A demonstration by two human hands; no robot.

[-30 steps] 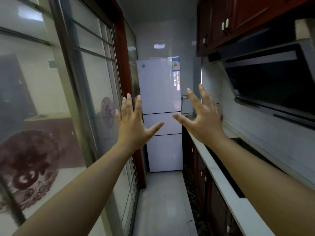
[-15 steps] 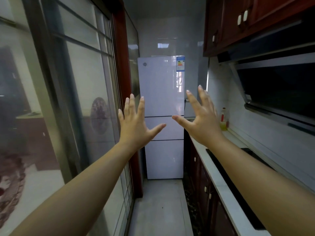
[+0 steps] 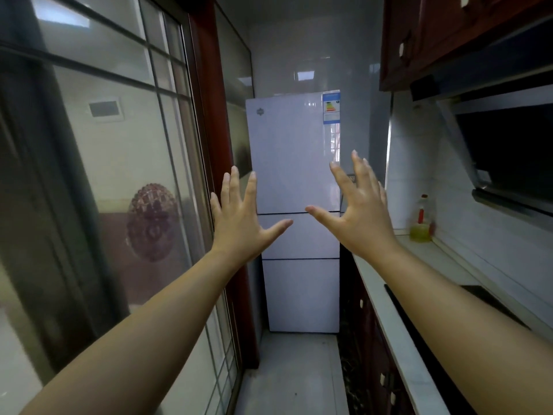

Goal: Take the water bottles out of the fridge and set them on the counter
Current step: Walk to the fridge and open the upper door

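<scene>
- A white fridge [image 3: 294, 205] stands at the far end of a narrow kitchen, with three doors one above the other, all closed.
- No water bottles can be seen; whatever the fridge holds is hidden behind its closed doors.
- An energy label [image 3: 331, 106] is stuck at the top right corner of the upper door.
- The left hand [image 3: 239, 218] is raised in front of the fridge, back toward the camera, its fingers [image 3: 234, 187] spread wide apart and holding nothing.
- The right hand [image 3: 363, 211] is raised beside it in the same way, fingers [image 3: 359, 170] splayed and empty, thumb pointing toward the left hand.
- Neither hand touches the fridge; both are in the air, well short of it.
- A pale tabletop [image 3: 398, 298] runs along the right wall up to the fridge, over dark red cupboards.
- A bottle of yellow liquid [image 3: 421, 221] stands upright at the far end of the tabletop, near the tiled wall.
- A black cooktop [image 3: 490, 298] is set into the tabletop under the right forearm.
- A dark range hood [image 3: 508, 157] hangs above it, under red wall cupboards.
- A glass sliding door [image 3: 119, 175] with a grid frame fills the left side.
</scene>
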